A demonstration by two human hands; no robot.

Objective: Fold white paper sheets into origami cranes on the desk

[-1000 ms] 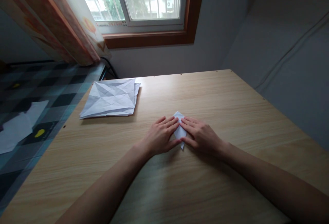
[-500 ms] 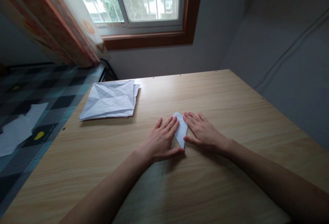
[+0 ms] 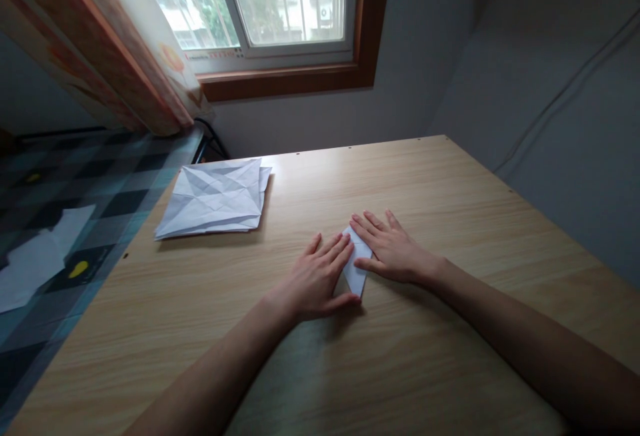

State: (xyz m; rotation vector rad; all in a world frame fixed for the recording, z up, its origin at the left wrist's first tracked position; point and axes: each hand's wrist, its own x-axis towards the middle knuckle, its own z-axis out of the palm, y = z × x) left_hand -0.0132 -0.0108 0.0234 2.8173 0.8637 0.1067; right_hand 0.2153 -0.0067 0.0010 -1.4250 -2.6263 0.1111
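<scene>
A small folded piece of white paper (image 3: 357,276), shaped like a narrow kite with its point towards me, lies flat on the wooden table (image 3: 430,356). My left hand (image 3: 323,276) rests along its left side, fingers stretched out over the left edge and thumb by the near point. Over the upper right part of the paper lies my right hand (image 3: 387,246), flat with fingers spread and the thumb on the paper. Both hands are open and press on it from above. Fingers hide part of the paper's far end and sides.
At the table's far left lies a stack of creased white paper sheets (image 3: 215,196). Beyond the left edge, more white paper (image 3: 33,266) lies on a dark checked cloth (image 3: 107,189). A curtain (image 3: 145,43) and a window (image 3: 290,9) are behind the table.
My right hand has slid a little up and left, further over the paper. The paper and my left hand sit slightly lower in view.
</scene>
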